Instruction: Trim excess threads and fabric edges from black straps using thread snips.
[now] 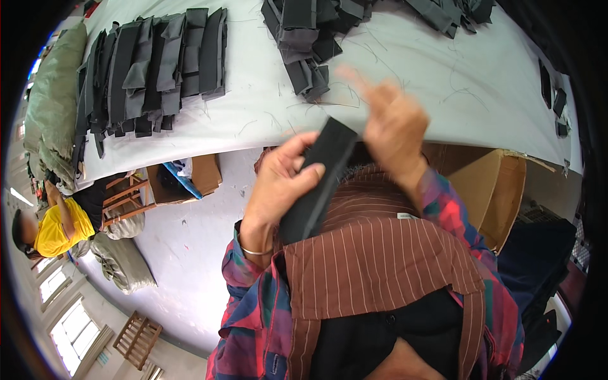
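My left hand (pixel 282 180) grips a flat black strip of folded fabric (pixel 320 180), with the thumb lying across its face. The strip slants in front of my striped brown apron, its upper end close to the table's near edge. To the right, my right hand (pixel 396 120) is raised beside the strip's upper end and apart from it. Motion smears its fingers; one seems stretched toward the table, and whether it holds anything cannot be made out. Beyond my hands, a loose pile of dark fabric strips (pixel 307 79) lies on the white-covered table (pixel 247 117).
A row of stacked dark strips (pixel 155 69) covers the table's left part, and more strips (pixel 443 16) lie at the far right. Loose threads are scattered between. Below the table stand cardboard boxes (pixel 500 196). A person in yellow (pixel 63 228) is at the left, near sacks (pixel 123 263).
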Motion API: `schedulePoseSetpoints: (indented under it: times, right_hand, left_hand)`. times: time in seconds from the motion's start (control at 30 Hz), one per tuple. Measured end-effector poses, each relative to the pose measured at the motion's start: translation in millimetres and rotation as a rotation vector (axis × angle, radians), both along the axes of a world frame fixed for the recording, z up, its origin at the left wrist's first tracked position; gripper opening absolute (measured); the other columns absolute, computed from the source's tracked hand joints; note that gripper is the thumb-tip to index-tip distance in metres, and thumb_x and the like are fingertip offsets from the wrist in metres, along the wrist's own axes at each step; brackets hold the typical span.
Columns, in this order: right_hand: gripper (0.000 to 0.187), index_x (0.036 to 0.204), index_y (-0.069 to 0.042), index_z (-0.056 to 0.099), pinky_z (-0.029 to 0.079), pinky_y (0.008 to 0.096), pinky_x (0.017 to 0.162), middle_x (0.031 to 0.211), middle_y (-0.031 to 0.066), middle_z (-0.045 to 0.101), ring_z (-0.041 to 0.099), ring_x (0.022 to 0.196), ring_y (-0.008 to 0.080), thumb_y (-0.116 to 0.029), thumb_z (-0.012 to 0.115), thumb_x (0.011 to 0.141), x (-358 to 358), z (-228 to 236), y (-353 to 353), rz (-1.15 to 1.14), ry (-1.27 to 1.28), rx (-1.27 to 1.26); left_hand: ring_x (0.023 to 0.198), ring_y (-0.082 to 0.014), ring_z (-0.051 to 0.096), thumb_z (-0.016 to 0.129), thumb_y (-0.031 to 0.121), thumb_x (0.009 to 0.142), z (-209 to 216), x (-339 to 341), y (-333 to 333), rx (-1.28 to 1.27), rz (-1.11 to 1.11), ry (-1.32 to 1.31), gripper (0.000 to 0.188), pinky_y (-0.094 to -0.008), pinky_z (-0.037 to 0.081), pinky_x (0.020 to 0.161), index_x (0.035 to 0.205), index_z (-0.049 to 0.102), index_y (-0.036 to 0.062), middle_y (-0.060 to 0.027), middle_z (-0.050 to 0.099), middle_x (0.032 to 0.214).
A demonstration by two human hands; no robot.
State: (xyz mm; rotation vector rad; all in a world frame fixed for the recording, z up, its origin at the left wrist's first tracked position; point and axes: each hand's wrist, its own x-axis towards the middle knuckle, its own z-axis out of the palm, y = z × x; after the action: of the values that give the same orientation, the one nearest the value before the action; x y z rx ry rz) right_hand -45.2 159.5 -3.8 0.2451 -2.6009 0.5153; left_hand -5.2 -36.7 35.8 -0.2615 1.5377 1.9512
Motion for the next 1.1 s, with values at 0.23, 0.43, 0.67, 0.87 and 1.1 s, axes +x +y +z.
schedulePoseSetpoints:
  times: [0.23, 0.43, 0.67, 0.87, 1.1]
  right_hand:
    - [0.022, 0.111, -0.011, 0.066, 0.045, 0.0276, 0.062, 0.087, 0.0060, 0.067, 0.055, 0.070, 0.0167, -0.010, 0.056, 0.090, -16.8, 42.0, 48.4, 0.068, -0.205, -0.630]
    - [0.017, 0.098, -0.008, 0.067, 0.048, 0.0323, 0.063, 0.086, 0.0082, 0.068, 0.063, 0.070, 0.0256, -0.009, 0.064, 0.081, 1.6, 25.2, 32.3, 0.457, -0.316, -0.548]
    - [0.016, 0.091, -0.011, 0.067, 0.046, 0.0339, 0.061, 0.081, 0.0029, 0.066, 0.062, 0.070, 0.0235, -0.012, 0.069, 0.075, 10.6, 22.7, 13.1, 0.457, -0.208, -0.362]
    - [0.013, 0.088, -0.013, 0.067, 0.043, 0.0328, 0.059, 0.079, 0.0012, 0.066, 0.060, 0.066, 0.0211, -0.012, 0.069, 0.075, 15.8, 22.2, 5.1, 0.382, -0.161, -0.218]
    - [0.013, 0.089, -0.011, 0.067, 0.043, 0.0327, 0.059, 0.077, 0.0025, 0.066, 0.060, 0.065, 0.0224, -0.011, 0.068, 0.076, 19.1, 24.1, 9.7, 0.293, -0.189, -0.467]
  left_hand:
    - [0.064, -0.0050, 0.060, 0.056, -0.002, 0.084, -7.8, 7.6, 1.0, 0.005, 0.093, -0.024, 0.049, -0.0193, 0.049, 0.056, 0.132, 0.044, -0.0004, -0.0036, 0.066, 0.082]
    - [0.064, -0.0045, 0.060, 0.056, -0.003, 0.084, -7.0, 4.9, 8.6, -0.062, 0.087, 0.013, 0.046, -0.0184, 0.048, 0.056, 0.129, 0.045, -0.0009, -0.0036, 0.066, 0.080]
    - [0.062, -0.0038, 0.057, 0.056, -0.003, 0.084, -7.5, 9.8, 18.2, -0.128, 0.116, 0.107, 0.039, -0.0186, 0.047, 0.055, 0.122, 0.048, -0.0024, -0.0033, 0.066, 0.078]
    - [0.060, -0.0032, 0.055, 0.057, -0.001, 0.085, -7.8, 12.4, 19.7, -0.235, 0.082, 0.186, 0.034, -0.0191, 0.045, 0.054, 0.118, 0.050, -0.0017, -0.0015, 0.064, 0.072]
    - [0.060, -0.0028, 0.055, 0.056, -0.001, 0.086, -9.0, 14.5, 14.6, -0.203, 0.095, 0.141, 0.031, -0.0188, 0.045, 0.053, 0.116, 0.051, -0.0004, -0.0009, 0.064, 0.071]
